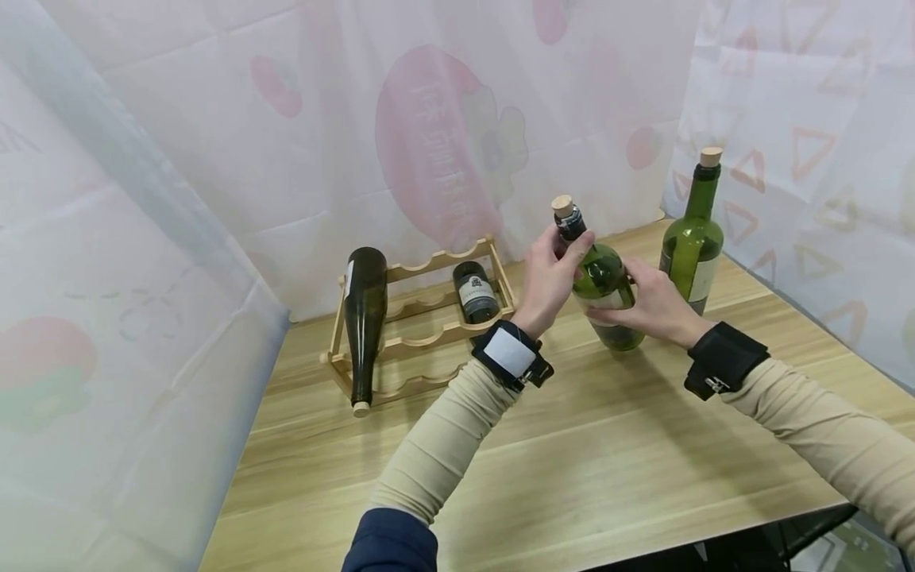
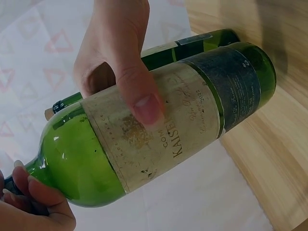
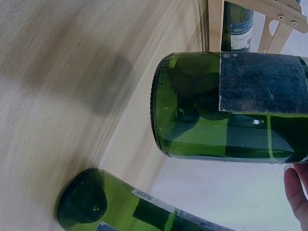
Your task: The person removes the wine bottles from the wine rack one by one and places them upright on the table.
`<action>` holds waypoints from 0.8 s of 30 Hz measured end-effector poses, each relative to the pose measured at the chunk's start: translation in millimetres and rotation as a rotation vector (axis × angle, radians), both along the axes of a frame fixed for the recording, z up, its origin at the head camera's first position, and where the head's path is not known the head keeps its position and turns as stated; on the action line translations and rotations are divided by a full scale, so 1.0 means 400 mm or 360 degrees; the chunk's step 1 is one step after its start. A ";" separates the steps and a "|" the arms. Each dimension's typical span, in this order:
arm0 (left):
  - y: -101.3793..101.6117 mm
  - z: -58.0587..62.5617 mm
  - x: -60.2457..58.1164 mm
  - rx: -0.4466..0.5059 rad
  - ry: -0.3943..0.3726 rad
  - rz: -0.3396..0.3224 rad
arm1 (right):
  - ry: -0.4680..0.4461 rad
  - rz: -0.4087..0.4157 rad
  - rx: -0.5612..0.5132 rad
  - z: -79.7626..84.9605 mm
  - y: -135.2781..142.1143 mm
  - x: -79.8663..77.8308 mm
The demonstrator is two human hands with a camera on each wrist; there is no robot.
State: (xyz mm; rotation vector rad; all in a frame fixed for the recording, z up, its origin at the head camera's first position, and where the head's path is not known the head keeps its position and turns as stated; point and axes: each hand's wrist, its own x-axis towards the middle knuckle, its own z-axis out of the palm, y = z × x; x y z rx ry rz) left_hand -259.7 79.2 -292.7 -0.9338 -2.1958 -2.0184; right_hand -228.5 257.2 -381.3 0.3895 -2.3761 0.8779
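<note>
Both hands hold a green wine bottle (image 1: 600, 274) with a cork in its mouth, leaning slightly to the left in the head view. My left hand (image 1: 545, 278) grips it at the neck, just under the dark collar. Around the labelled body, my right hand (image 1: 658, 306) has its thumb across the front; in the left wrist view that thumb lies on the cream label (image 2: 159, 130). The bottle's base (image 3: 166, 106) shows close over the wooden table in the right wrist view. A second corked green bottle (image 1: 696, 238) stands upright just beyond my right hand.
Left of the hands, a wooden wine rack (image 1: 425, 340) stands on the table (image 1: 572, 477) near the back curtain. A dark bottle (image 1: 366, 310) lies on its left side, corked neck toward me; another labelled bottle (image 1: 476, 294) lies at its right. Printed curtains (image 1: 322, 143) enclose the table.
</note>
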 end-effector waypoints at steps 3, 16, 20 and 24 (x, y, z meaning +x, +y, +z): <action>0.005 -0.001 0.000 -0.0015 0.0014 0.0011 | 0.0000 -0.0014 0.0008 -0.001 0.003 0.002; 0.025 -0.002 0.003 -0.0014 0.0029 0.0006 | -0.0024 -0.0036 0.0026 -0.006 0.022 0.005; 0.033 -0.001 0.001 -0.0023 0.0027 -0.0005 | 0.0000 -0.0042 0.0030 -0.007 0.030 0.004; 0.043 -0.002 -0.002 -0.0020 0.0017 -0.0028 | 0.0003 -0.0048 0.0028 -0.009 0.037 0.004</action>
